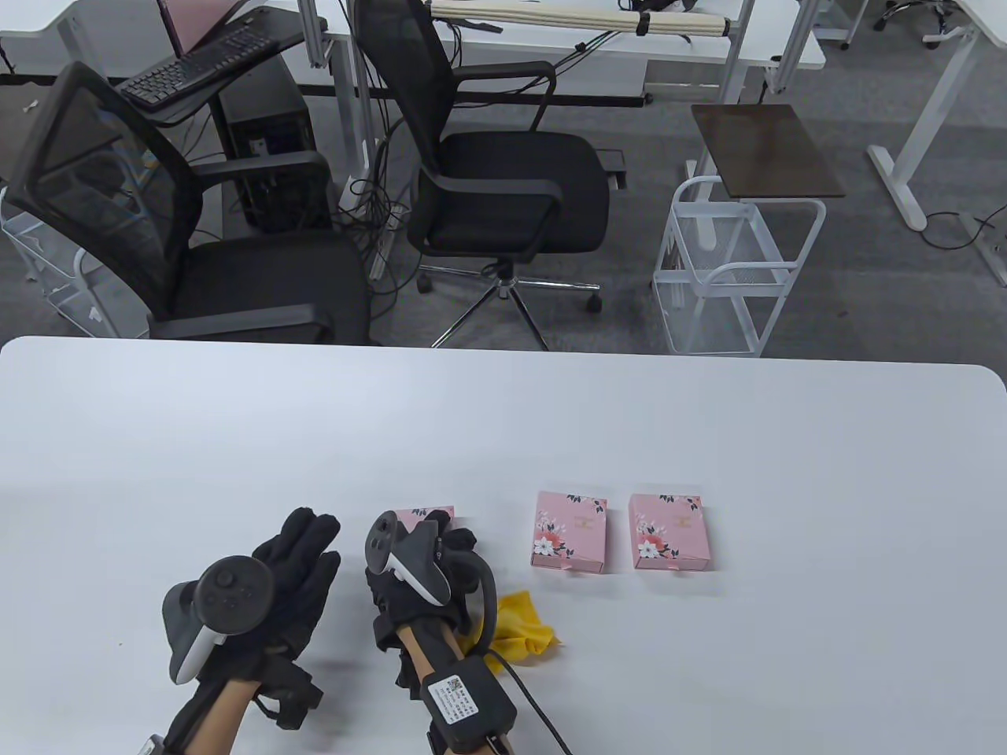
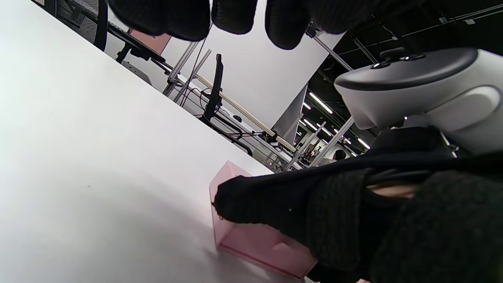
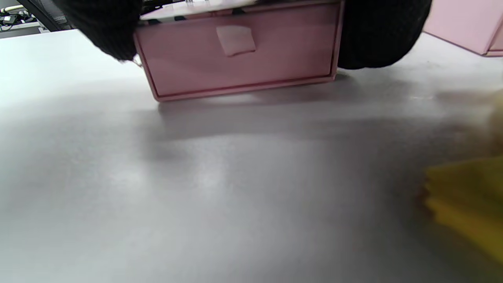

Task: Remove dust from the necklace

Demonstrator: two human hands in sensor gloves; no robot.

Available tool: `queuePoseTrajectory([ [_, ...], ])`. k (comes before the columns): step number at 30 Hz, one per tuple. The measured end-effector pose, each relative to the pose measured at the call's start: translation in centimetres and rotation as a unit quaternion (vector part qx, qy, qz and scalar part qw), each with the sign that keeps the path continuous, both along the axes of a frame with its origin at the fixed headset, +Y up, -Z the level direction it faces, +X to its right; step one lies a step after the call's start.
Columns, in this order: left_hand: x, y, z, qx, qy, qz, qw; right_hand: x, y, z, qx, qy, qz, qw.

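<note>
Three pink flowered boxes lie on the white table [image 1: 503,409]. My right hand [image 1: 440,531] grips the leftmost pink box [image 1: 417,515] from above. In the right wrist view its drawer front [image 3: 235,51] sits between my thumb [image 3: 106,27] and fingers [image 3: 377,35]. The left wrist view shows the same box [image 2: 251,239] with my right thumb [image 2: 275,204] on its side. My left hand [image 1: 311,543] lies just left of it, fingers straight, holding nothing. A yellow cloth [image 1: 523,629] is crumpled beside my right wrist. No necklace is in sight.
Two more pink boxes [image 1: 570,531] [image 1: 669,531] lie side by side to the right of my hands. Beyond the table's far edge stand two black office chairs [image 1: 503,181] and a white wire cart [image 1: 732,267].
</note>
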State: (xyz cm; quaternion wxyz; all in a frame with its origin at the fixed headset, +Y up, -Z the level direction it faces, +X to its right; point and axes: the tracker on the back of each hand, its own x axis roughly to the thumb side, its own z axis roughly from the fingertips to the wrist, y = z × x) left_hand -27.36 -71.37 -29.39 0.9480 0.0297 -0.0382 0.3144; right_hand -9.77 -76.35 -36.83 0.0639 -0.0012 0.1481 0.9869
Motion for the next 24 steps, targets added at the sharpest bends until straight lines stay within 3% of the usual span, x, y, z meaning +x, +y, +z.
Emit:
queuePoseTrajectory([
  [5, 0.2, 0.0, 0.1, 0.005, -0.003, -0.005, 1.0, 1.1, 1.9, 0.5, 0.033, 0.009, -0.009, 0.999],
  [8, 0.3, -0.1, 0.1, 0.007, -0.005, -0.01, 1.0, 3.5, 4.8, 1.4, 0.059, 0.017, -0.023, 0.998],
  [11, 0.8, -0.1, 0.2, 0.011, -0.011, -0.022, 1.0, 8.4, 7.8, 3.1, 0.08, 0.013, -0.044, 0.996],
  [14, 1.3, -0.1, 0.4, 0.017, -0.018, -0.035, 0.999, 13.7, 9.0, 5.2, 0.09, -0.006, -0.05, 0.995],
  [18, 2.0, -0.1, 0.6, 0.023, -0.028, -0.05, 0.998, 19.7, 8.4, 7.9, 0.078, -0.044, -0.04, 0.995],
  [24, 3.1, -0.2, 0.8, 0.03, -0.043, -0.071, 0.996, 25.6, 4.5, 10.6, 0.02, -0.089, -0.028, 0.995],
])
